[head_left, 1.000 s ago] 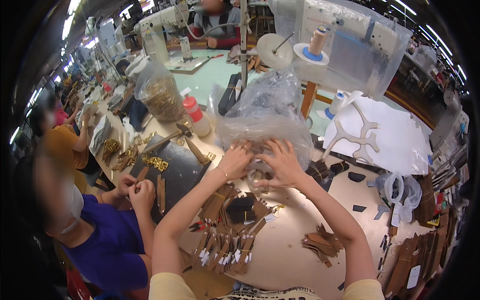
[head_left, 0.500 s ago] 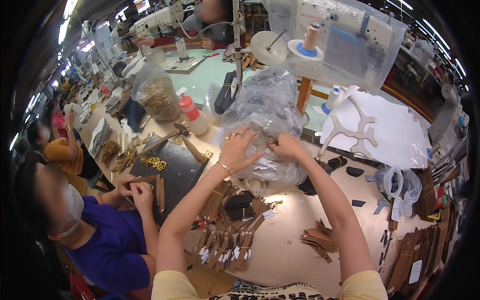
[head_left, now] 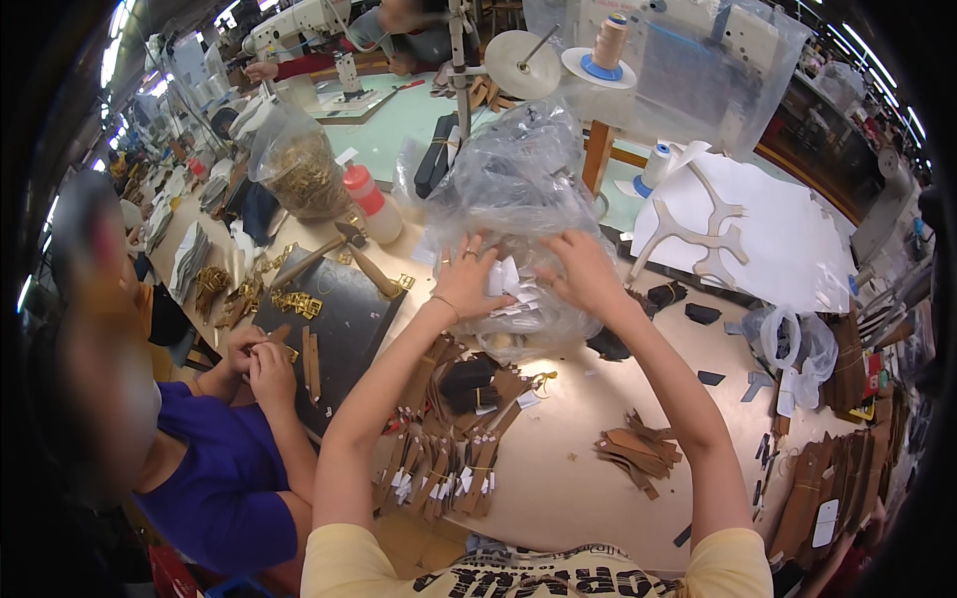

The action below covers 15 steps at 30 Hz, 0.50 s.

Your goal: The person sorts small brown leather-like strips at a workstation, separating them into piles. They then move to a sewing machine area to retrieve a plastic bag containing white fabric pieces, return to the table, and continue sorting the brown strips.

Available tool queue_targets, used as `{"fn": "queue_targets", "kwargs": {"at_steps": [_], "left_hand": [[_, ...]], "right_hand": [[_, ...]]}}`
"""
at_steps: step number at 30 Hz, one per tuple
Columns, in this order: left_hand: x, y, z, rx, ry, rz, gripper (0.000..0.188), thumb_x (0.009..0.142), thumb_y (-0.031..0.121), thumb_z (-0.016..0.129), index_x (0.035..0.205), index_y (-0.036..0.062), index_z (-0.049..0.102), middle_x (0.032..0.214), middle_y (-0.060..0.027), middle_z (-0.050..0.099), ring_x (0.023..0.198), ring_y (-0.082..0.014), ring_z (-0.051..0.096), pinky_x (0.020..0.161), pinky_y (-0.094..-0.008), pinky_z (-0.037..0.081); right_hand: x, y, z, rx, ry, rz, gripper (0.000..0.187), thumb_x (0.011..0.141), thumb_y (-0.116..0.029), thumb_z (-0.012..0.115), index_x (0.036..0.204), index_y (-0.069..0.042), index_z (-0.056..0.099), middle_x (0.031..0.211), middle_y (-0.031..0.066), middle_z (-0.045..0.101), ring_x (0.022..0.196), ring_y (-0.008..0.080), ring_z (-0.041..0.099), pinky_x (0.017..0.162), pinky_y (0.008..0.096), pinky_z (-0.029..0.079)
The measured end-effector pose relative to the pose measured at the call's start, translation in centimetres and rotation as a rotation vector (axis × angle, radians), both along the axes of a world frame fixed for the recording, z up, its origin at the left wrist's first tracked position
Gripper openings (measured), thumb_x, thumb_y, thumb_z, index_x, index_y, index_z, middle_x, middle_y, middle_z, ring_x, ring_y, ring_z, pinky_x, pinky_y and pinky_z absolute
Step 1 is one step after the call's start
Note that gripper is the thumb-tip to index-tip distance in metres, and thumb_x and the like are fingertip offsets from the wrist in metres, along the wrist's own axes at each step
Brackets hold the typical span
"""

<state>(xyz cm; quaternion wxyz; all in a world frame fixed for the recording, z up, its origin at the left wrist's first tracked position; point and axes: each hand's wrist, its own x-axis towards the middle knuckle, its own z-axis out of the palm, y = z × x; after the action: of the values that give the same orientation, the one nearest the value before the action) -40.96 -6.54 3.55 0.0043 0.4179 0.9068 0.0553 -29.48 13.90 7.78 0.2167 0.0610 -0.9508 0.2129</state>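
A large clear plastic bag (head_left: 528, 169) stands bunched up in front of me, its mouth spread wide toward me. White paper tags (head_left: 510, 277) show inside the opening. My left hand (head_left: 465, 283) rests at the left side of the mouth, fingers and thumb spread against the plastic. At the right side, my right hand (head_left: 582, 269) has its fingers apart and touching the film. Below my left wrist lie bundles of brown strips (head_left: 439, 463) with white tags, and a black bundle (head_left: 469, 385) among them.
Left of the bag are a red-capped bottle (head_left: 371, 204), a hammer (head_left: 347, 239) and a black board (head_left: 349, 314) with brass buckles (head_left: 297, 303). A person in purple (head_left: 214, 478) works there. Loose brown strips (head_left: 638, 453) lie right; thread cones (head_left: 608, 45) stand behind.
My right hand has gone from pinching the plastic to spread fingers. The bag's mouth has widened, showing the white tags. The person at left has leaned nearer, and the view has shifted slightly.
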Motion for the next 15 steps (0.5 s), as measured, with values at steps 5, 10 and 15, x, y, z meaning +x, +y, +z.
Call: {"fn": "queue_targets", "kwargs": {"at_steps": [5,10,15], "left_hand": [[-0.1,-0.7,1.3,0.148,-0.019,-0.058,0.072,0.076,0.055,0.069,0.131,0.012,0.053,0.145,-0.0231,0.037,0.136,-0.0429,0.032,0.111,-0.0629,0.014],[1.2,-2.1,5.6,0.445,-0.049,-0.062,0.037,0.081,0.037,0.07,0.107,0.01,0.069,0.128,-0.0184,0.057,0.127,-0.0353,0.046,0.11,-0.0564,0.023],[10.6,-4.2,7.9,0.812,-0.057,0.12,0.024,0.082,0.016,0.07,0.103,0.0038,0.068,0.113,-0.0169,0.065,0.114,-0.0316,0.057,0.099,-0.038,0.043]], "right_hand": [[3.4,-1.1,-0.8,0.242,-0.3,0.101,0.034,0.086,-0.04,0.064,0.11,-0.017,0.069,0.115,0.012,0.06,0.113,0.029,0.053,0.093,0.044,0.039],[4.6,-1.4,-0.1,0.228,-0.118,0.028,0.033,0.086,-0.043,0.063,0.108,-0.019,0.069,0.122,0.0104,0.059,0.117,0.0288,0.051,0.099,0.0489,0.032],[14.3,0.4,3.5,0.061,0.207,-0.146,0.026,0.088,-0.032,0.065,0.106,-0.015,0.068,0.121,0.0088,0.06,0.114,0.0274,0.051,0.098,0.0439,0.033]]}}
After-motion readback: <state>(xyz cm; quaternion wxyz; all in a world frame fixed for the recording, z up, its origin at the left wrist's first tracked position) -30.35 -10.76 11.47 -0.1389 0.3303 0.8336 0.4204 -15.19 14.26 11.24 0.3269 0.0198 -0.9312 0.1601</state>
